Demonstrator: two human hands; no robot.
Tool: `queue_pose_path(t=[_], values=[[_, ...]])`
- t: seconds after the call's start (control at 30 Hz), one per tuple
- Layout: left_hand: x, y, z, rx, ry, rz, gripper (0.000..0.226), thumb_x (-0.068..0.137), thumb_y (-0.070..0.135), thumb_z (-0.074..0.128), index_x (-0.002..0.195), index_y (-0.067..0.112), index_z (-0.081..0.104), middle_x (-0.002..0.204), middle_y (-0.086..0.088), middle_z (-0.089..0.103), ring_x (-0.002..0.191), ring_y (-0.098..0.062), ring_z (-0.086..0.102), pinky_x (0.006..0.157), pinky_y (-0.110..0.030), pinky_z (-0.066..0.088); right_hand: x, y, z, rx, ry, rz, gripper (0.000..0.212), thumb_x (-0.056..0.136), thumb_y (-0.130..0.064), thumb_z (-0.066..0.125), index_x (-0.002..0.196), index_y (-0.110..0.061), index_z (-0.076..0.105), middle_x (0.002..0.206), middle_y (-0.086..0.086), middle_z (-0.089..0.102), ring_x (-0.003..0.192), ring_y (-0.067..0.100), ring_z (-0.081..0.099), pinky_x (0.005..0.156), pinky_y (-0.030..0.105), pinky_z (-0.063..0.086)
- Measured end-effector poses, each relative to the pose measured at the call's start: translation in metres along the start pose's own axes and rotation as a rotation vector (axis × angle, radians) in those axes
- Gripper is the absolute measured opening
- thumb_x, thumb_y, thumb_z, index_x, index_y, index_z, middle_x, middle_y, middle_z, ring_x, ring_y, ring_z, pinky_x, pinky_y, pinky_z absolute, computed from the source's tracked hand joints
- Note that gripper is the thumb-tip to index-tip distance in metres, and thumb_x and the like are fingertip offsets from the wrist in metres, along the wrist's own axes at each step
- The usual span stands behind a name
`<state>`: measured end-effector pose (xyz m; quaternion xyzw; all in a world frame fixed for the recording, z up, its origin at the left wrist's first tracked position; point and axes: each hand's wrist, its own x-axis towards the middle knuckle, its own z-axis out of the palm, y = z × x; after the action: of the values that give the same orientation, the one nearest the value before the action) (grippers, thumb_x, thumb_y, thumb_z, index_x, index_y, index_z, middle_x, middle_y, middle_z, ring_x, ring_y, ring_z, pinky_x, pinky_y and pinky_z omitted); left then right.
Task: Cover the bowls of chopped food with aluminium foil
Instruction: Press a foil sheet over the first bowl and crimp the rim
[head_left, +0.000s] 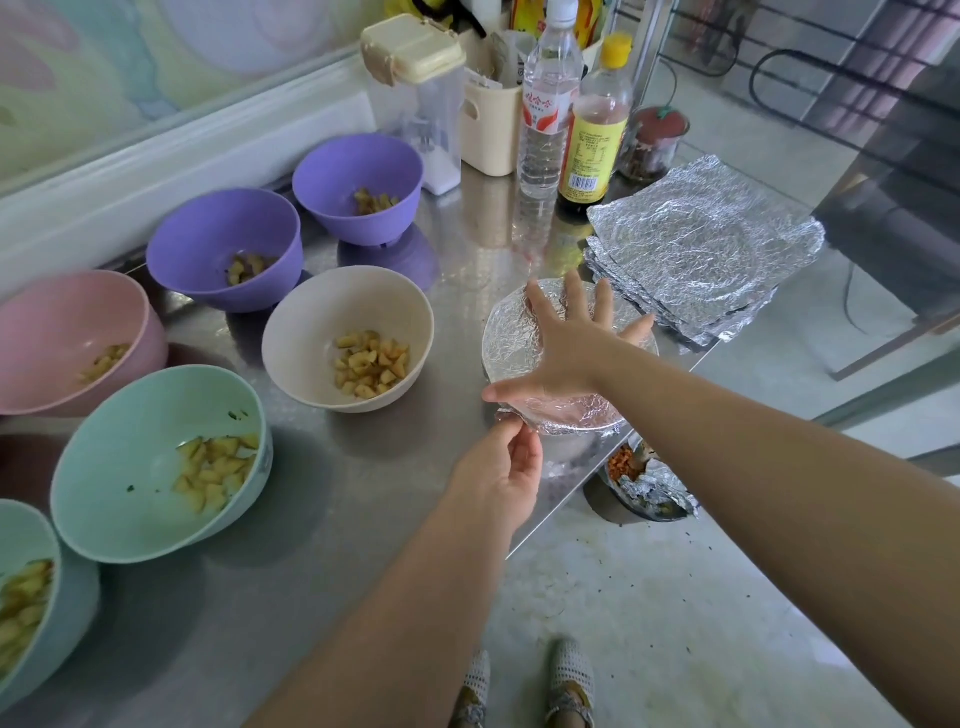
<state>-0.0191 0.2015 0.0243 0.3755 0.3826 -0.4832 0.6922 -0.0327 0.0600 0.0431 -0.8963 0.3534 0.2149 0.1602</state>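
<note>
A foil-covered bowl (511, 332) stands near the steel table's right edge. My right hand (566, 343) lies flat on top of its foil, fingers spread. My left hand (498, 473) pinches the foil's near edge at the bowl's rim. A stack of foil sheets (701, 249) lies just behind, to the right. Uncovered bowls of chopped food stand to the left: a beige bowl (311, 338), two purple bowls (208, 249) (337, 171), a pink bowl (62, 332) and two mint bowls (124, 467) (21, 597).
Bottles (550, 104) (597, 135), a clear container (415, 93) and a cream caddy (488, 130) stand at the back of the steel table (332, 519). On the floor below the table's edge sits a foil-lined dish (644, 488). My feet are near the bottom.
</note>
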Motion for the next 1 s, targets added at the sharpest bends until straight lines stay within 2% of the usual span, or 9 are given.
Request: queue_pose_path(t=[0.1, 0.2, 0.33, 0.43, 0.53, 0.77, 0.83, 0.9, 1.0], values=[[-0.003, -0.007, 0.007, -0.077, 0.027, 0.064, 0.015, 0.09, 0.0, 0.069, 0.104, 0.002, 0.065, 0.086, -0.006, 0.068, 0.081, -0.012, 0.064, 0.069, -0.022, 0.059, 0.001, 0.0, 0.001, -0.003, 0.005, -0.001, 0.151, 0.042, -0.104, 0.055, 0.154, -0.043, -0.027, 0.162, 0.004, -0.038, 0.146, 0.044, -0.034, 0.101, 0.087, -0.008], [-0.009, -0.012, 0.01, 0.009, 0.04, 0.138, 0.02, 0.096, 0.009, 0.065, 0.116, 0.008, 0.065, 0.101, -0.001, 0.067, 0.103, -0.012, 0.061, 0.1, -0.03, 0.049, 0.001, 0.0, 0.001, -0.014, 0.006, -0.001, 0.151, 0.043, -0.104, 0.055, 0.153, -0.042, -0.028, 0.161, 0.005, -0.038, 0.146, 0.045, -0.034, 0.102, 0.087, -0.007], [-0.016, -0.005, 0.014, 0.012, -0.084, 0.177, 0.032, 0.104, 0.014, 0.044, 0.127, 0.0, 0.062, 0.129, -0.011, 0.065, 0.127, -0.019, 0.057, 0.112, -0.036, 0.041, 0.001, -0.001, 0.001, -0.019, 0.007, 0.009, 0.151, 0.043, -0.104, 0.055, 0.153, -0.042, -0.028, 0.161, 0.005, -0.038, 0.146, 0.044, -0.034, 0.102, 0.087, -0.006], [-0.023, 0.001, 0.017, -0.056, -0.198, 0.129, 0.054, 0.105, 0.037, 0.031, 0.139, 0.001, 0.051, 0.139, -0.015, 0.057, 0.136, -0.024, 0.049, 0.12, -0.041, 0.029, 0.0, -0.002, 0.001, -0.011, 0.01, 0.017, 0.15, 0.044, -0.104, 0.054, 0.153, -0.042, -0.028, 0.162, 0.004, -0.038, 0.146, 0.043, -0.034, 0.103, 0.086, -0.006], [-0.025, 0.004, 0.013, -0.098, -0.324, 0.077, 0.068, 0.102, 0.054, 0.029, 0.144, 0.002, 0.045, 0.14, -0.017, 0.055, 0.136, -0.026, 0.047, 0.121, -0.043, 0.026, -0.001, -0.002, 0.002, -0.007, 0.012, 0.016, 0.151, 0.043, -0.104, 0.055, 0.154, -0.042, -0.027, 0.162, 0.004, -0.038, 0.146, 0.043, -0.034, 0.103, 0.086, -0.007], [-0.015, 0.018, 0.017, -0.24, -0.499, -0.032, 0.092, 0.09, 0.066, 0.048, 0.143, -0.006, 0.028, 0.145, -0.031, 0.04, 0.139, -0.046, 0.038, 0.118, -0.06, 0.023, 0.0, -0.002, 0.003, -0.027, 0.039, 0.02, 0.151, 0.042, -0.105, 0.053, 0.154, -0.041, -0.026, 0.163, 0.004, -0.035, 0.148, 0.043, -0.03, 0.104, 0.086, -0.005], [-0.014, 0.022, 0.019, -0.27, -0.442, -0.024, 0.104, 0.087, 0.067, 0.051, 0.155, 0.001, 0.009, 0.152, -0.03, 0.029, 0.144, -0.048, 0.029, 0.117, -0.063, 0.019, 0.0, -0.001, 0.004, -0.033, 0.045, 0.021, 0.15, 0.043, -0.105, 0.051, 0.154, -0.041, -0.026, 0.163, 0.003, -0.035, 0.148, 0.043, -0.03, 0.104, 0.086, -0.004], [-0.014, 0.026, 0.023, -0.258, -0.335, 0.008, 0.103, 0.09, 0.066, 0.047, 0.158, 0.011, -0.007, 0.162, -0.022, 0.011, 0.151, -0.043, 0.01, 0.118, -0.065, 0.006, 0.0, -0.001, 0.005, -0.037, 0.048, 0.023, 0.149, 0.043, -0.105, 0.05, 0.154, -0.041, -0.027, 0.163, 0.003, -0.035, 0.149, 0.043, -0.03, 0.105, 0.086, -0.003], [-0.016, 0.033, 0.029, -0.234, -0.223, 0.031, 0.094, 0.093, 0.065, 0.042, 0.159, 0.022, -0.008, 0.166, -0.015, -0.003, 0.153, -0.035, -0.006, 0.115, -0.068, -0.01, 0.0, -0.001, 0.006, -0.019, 0.058, 0.035, 0.148, 0.046, -0.105, 0.052, 0.155, -0.04, -0.026, 0.164, 0.003, -0.034, 0.149, 0.042, -0.03, 0.105, 0.085, -0.003]])
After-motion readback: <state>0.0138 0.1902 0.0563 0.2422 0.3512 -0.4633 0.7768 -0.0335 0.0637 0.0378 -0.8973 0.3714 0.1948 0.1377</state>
